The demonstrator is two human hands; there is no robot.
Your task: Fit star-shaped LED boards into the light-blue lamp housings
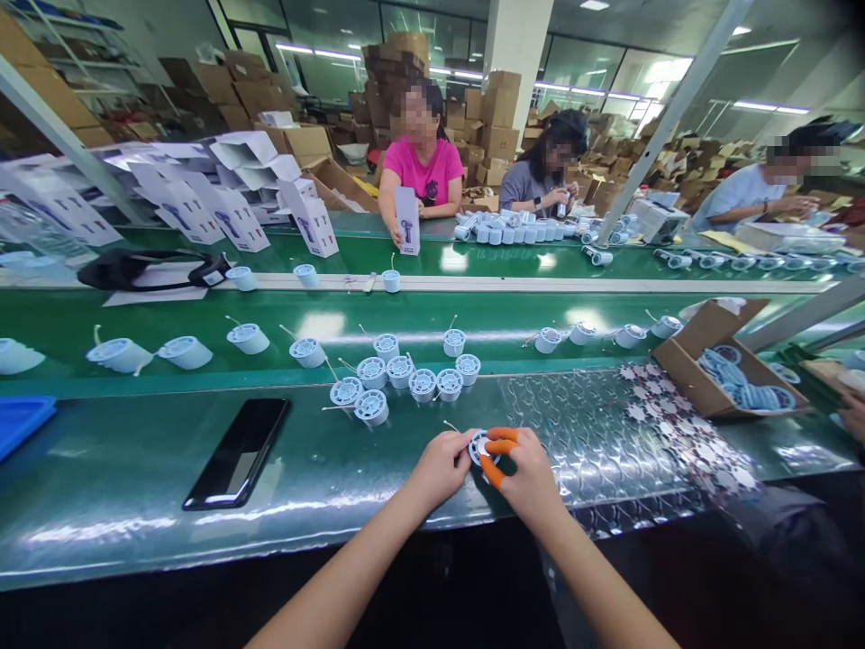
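Note:
Near the front edge of the bench, my left hand [442, 464] pinches the left side of a light-blue round plastic housing [475, 451] with a short wire. My right hand [531, 473], with orange finger cots, has its thumb and fingers closed over the same housing from the right. A whitish piece [482, 444] shows in the ring between the fingers; its exact kind is partly hidden. Just beyond my hands stands a cluster of similar housings [423, 385], several with wires sticking out. To my right, small white star-shaped boards [706, 442] lie spread over clear ribbed plastic trays [568, 433].
A black phone [238, 453] lies to the left, by a blue tray [25, 424]. An open cardboard box [703, 361] of light-blue rings stands right. More housings [307, 351] dot the green belt [203, 315]. Across it, co-workers sit behind white boxes [311, 221] and handheld fan bodies [514, 230].

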